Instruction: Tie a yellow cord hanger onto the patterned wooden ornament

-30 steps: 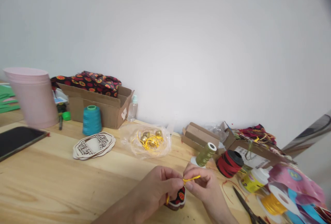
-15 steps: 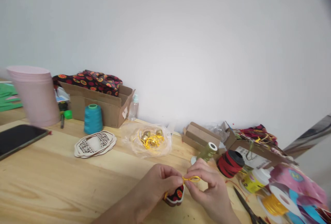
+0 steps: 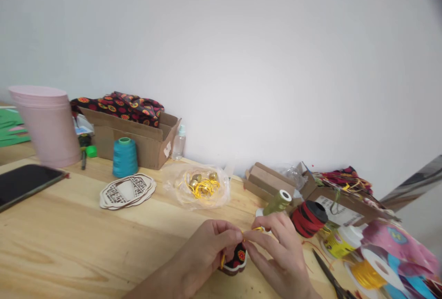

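Note:
Near the table's front edge my left hand (image 3: 216, 246) is closed, its thumb and fingers pinching the top of a small pendant (image 3: 236, 260) of dark flower-print fabric with a pale scalloped rim. Part of the pendant is hidden behind that hand. My right hand (image 3: 279, 250) is closed in a pinch on a yellow cord (image 3: 258, 229) just above the pendant. The fingertips of both hands almost meet. A bit of yellow cord also hangs below my left fingers.
A plastic bag with brass bells and yellow cord (image 3: 205, 186) lies ahead. Cut-out wooden plaques (image 3: 127, 192) and a blue thread cone (image 3: 125, 158) stand left. Scissors (image 3: 329, 273), a red-black spool (image 3: 309, 218) and a yellow cord spool (image 3: 369, 273) are to the right.
My right hand's fingers have shifted over the yellow cord, and the loop that stuck out is now mostly covered. My left hand keeps its hold on the pendant.

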Tool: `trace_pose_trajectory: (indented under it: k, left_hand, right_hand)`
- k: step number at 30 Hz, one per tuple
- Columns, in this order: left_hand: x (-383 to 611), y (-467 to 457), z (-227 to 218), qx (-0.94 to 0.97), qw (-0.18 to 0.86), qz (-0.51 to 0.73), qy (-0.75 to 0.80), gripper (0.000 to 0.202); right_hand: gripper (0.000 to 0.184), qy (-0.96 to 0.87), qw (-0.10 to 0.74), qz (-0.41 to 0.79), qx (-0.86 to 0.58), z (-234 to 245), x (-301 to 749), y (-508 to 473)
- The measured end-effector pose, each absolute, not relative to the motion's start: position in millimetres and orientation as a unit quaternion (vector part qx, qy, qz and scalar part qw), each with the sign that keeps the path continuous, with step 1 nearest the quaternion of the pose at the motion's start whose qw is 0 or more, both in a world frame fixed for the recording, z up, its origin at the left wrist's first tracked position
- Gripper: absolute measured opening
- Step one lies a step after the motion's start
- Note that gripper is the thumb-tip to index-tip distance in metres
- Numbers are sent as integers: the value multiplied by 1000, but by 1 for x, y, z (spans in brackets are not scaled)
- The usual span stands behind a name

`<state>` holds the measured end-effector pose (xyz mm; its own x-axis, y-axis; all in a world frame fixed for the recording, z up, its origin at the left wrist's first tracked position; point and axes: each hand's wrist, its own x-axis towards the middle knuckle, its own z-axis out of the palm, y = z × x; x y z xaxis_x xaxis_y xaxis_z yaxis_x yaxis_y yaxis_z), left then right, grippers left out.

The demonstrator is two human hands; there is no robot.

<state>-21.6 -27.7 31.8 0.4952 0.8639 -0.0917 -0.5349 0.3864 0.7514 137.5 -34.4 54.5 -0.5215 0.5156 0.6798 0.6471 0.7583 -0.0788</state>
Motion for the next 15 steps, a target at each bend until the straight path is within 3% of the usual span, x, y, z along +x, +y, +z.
trace_pose_trajectory:
  k: [6, 15]
  left_hand:
    - [-23, -27, 31, 376, 767, 431, 291, 16]
    - [-24, -25, 27, 450, 713, 404, 357, 17]
  right_hand:
    - [22, -891, 311, -69, -323, 58, 141, -35]
    - [10, -862, 356, 4, -361, 50, 130, -35]
